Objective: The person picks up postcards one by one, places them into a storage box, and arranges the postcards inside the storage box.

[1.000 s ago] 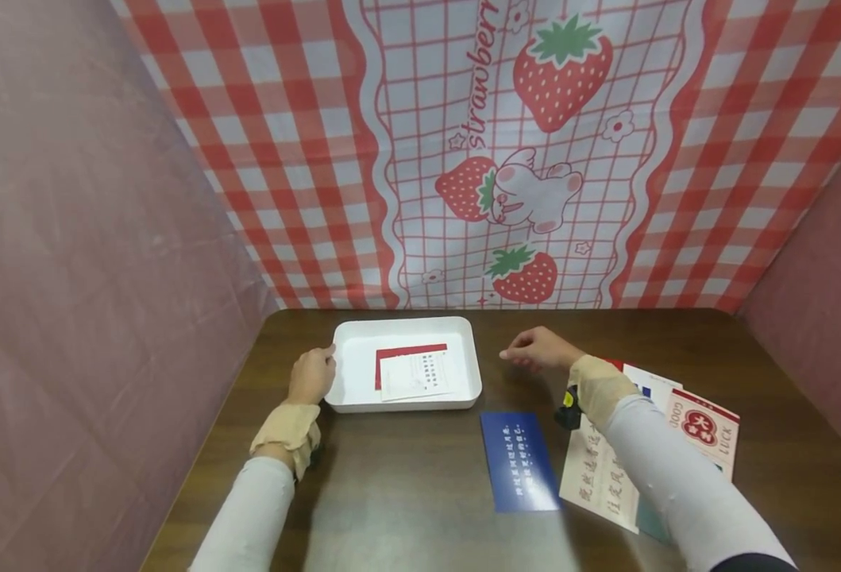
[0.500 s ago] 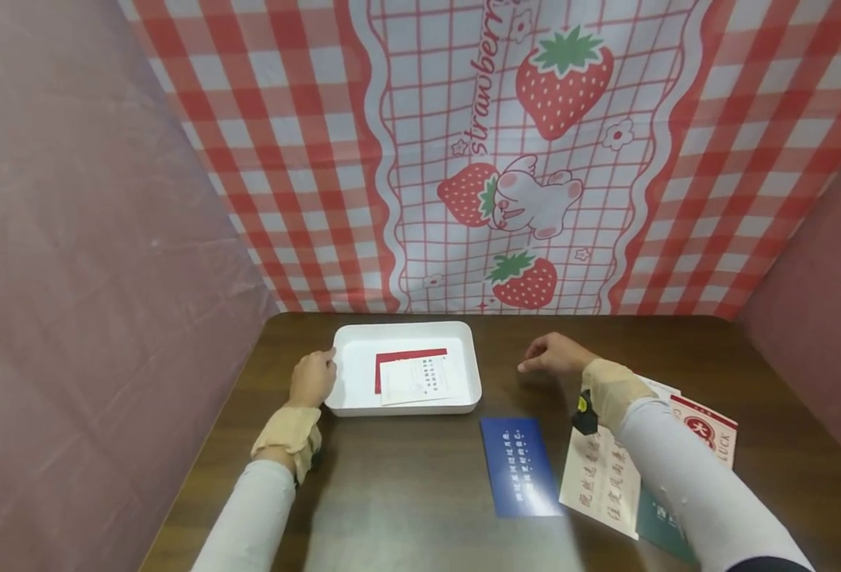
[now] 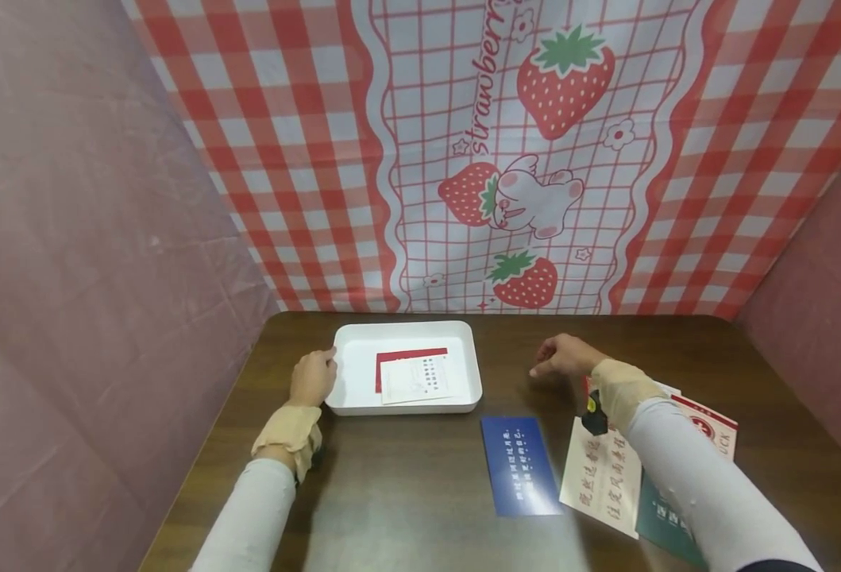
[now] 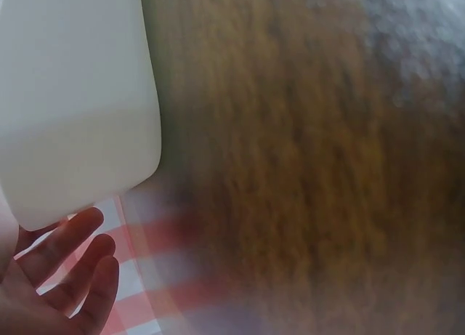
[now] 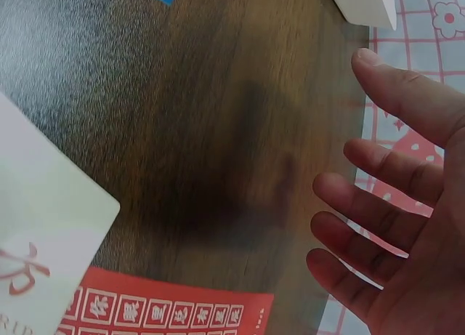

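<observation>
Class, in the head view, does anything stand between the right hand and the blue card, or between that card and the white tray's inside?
Between the right hand and the blue card, nothing but bare tabletop shows. From there into the white tray, only its raised wall intervenes, at the near-right corner.

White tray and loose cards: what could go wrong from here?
The right sleeve passes over overlapping cards, so it might drag them askew. The left hand holds the white tray by its edge; a tug could shift the cards inside. The blue card lies by the tray's near right corner and might get bumped.
</observation>
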{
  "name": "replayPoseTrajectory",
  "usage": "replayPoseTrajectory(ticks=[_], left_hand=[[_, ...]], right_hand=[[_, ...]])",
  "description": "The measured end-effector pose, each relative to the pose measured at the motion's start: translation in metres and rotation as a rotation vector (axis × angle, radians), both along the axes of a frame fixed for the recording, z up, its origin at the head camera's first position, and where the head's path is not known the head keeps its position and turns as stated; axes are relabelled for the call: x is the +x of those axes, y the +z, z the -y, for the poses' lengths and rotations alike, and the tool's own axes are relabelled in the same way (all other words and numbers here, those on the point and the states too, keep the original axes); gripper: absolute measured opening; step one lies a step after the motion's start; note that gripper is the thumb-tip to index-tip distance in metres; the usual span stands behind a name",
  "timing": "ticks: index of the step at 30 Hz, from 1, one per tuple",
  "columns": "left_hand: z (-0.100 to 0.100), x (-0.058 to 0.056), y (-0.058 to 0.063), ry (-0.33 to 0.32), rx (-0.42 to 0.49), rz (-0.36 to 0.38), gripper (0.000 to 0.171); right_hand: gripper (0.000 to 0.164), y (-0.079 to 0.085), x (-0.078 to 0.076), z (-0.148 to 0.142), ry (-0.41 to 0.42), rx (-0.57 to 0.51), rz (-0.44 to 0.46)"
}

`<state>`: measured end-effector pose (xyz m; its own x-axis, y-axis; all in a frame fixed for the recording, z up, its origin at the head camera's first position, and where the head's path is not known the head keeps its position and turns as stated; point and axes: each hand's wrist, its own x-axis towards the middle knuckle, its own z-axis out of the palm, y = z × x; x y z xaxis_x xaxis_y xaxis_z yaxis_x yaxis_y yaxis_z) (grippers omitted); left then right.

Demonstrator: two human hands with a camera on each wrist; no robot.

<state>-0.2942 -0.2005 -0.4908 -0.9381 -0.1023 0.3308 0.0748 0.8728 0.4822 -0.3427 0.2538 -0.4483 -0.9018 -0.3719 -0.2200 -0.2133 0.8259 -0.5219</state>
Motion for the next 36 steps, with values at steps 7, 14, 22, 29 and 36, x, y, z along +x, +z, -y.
replayPoseTrajectory(ticks=[7,14,22,29,36], left_hand=[[0.0,0.002,-0.001,0.005,0.008,0.001,0.031],[0.0,0.002,-0.003,0.008,0.009,0.002,0.031],[0.001,0.001,0.001,0.0,0.007,0.003,0.032],[0.002,0.003,0.001,0.016,0.008,0.054,0.031],[0.0,0.0,0.002,0.001,-0.011,0.027,0.03]], right_hand=[[0.044,0.0,0.004,-0.006,0.001,0.033,0.014],[0.05,0.004,0.003,-0.015,0.031,0.064,0.015],[0.056,0.006,0.0,-0.029,0.01,0.1,0.009],[0.06,0.007,0.005,-0.036,0.012,0.148,0.009],[0.066,0.007,0.01,-0.046,-0.03,0.137,0.044]])
